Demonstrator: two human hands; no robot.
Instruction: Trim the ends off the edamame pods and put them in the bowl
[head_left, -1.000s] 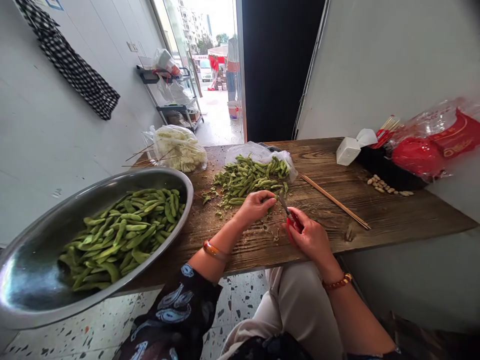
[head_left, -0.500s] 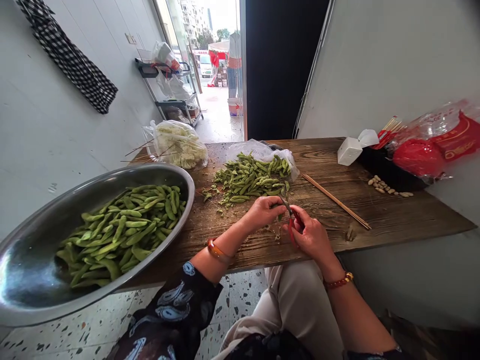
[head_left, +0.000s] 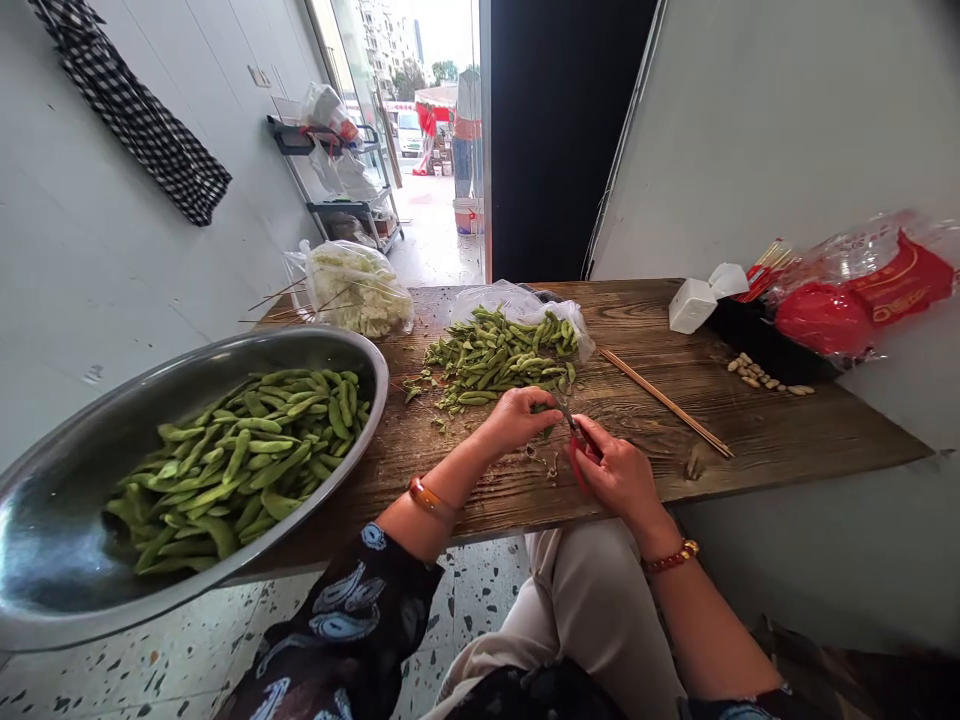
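Note:
My right hand is closed round the red handles of a pair of scissors, whose blades point up and left. My left hand pinches a green soybean pod at the blade tips; the fingers cover most of the pod. Just beyond my hands lies a heap of soybean pods, partly on a clear plastic bag. To the left, a large steel basin holds many more pods. Small trimmings lie on the wood below my hands.
The wooden table carries bamboo skewers, peanuts, a white box and red plastic packaging on the right. A bag of cauliflower sits behind the basin. A shelf cart stands by the doorway.
My left hand has shifted slightly left and down with the pod, and the scissors have moved a little left and turned with my right hand. The whole view has drifted slightly.

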